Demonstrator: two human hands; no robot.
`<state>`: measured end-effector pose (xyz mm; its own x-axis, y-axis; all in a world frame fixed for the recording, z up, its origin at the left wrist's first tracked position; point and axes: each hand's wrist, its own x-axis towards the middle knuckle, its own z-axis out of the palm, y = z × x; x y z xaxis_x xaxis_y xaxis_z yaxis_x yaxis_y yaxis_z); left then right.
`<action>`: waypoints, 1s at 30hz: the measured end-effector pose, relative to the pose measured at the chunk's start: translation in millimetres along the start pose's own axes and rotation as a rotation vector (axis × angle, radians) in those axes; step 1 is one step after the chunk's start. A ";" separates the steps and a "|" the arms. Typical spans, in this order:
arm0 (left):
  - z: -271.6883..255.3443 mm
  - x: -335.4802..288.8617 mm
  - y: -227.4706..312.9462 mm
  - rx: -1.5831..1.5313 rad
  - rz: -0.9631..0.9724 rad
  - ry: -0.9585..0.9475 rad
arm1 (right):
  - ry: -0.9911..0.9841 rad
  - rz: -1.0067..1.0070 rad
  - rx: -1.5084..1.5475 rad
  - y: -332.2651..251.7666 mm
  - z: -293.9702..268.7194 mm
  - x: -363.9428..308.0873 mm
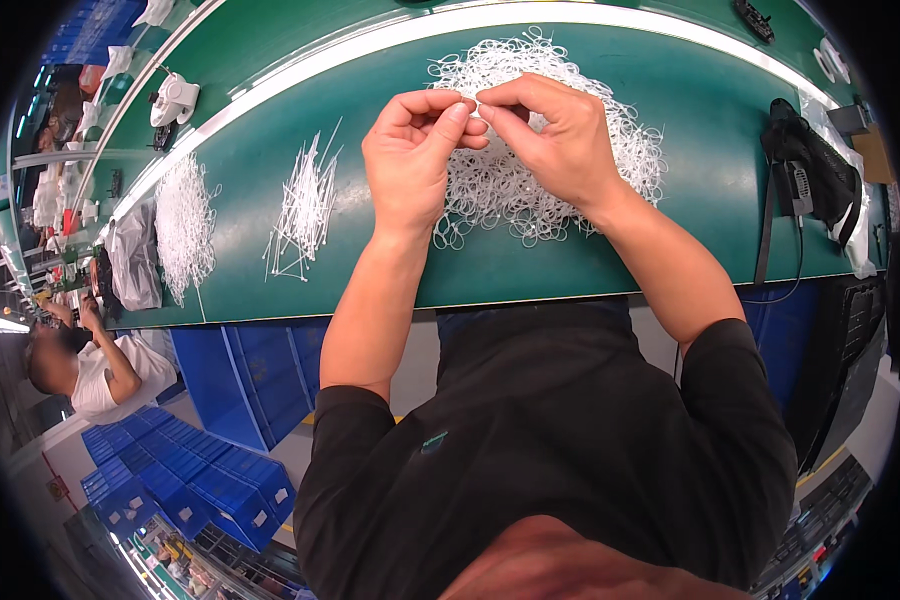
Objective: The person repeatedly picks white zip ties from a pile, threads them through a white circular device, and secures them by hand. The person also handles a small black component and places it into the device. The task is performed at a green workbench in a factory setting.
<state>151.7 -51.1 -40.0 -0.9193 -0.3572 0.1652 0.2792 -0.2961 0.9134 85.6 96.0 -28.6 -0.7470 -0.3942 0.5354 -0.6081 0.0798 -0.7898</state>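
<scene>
My left hand point(415, 150) and my right hand point(562, 135) meet fingertip to fingertip above a large heap of white looped cable ties point(530, 205). Both are closed in a pinch, thumb against fingers, on a small white cable tie that the fingers mostly hide. To the left of my left hand lies a loose bunch of straight white cable ties point(308, 205) on the green tabletop point(370, 75). Farther left is a denser pile of white cable ties point(183, 225).
A black shoe-like item point(815, 165) and a strap lie at the right end. Clear plastic bags point(133, 260) and a white device point(175, 100) are at the left. Blue bins point(255, 385) stand below the table edge. Another person point(120, 370) works at the far left.
</scene>
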 end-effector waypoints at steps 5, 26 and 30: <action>0.8 -0.9 -0.2 0.083 0.010 -0.001 | -0.019 -0.013 -0.037 -0.7 -1.7 0.3; -53.7 -24.2 40.5 0.879 0.299 0.039 | -0.058 -0.121 -0.364 3.9 -9.7 4.9; -120.8 -79.9 66.0 1.036 0.121 0.325 | -0.058 -0.187 -0.388 3.6 -8.4 6.1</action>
<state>277.1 -149.2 -37.8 -0.7415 -0.5960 0.3083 -0.1461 0.5918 0.7927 76.6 101.6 -25.7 -0.6046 -0.4848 0.6320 -0.7959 0.3358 -0.5038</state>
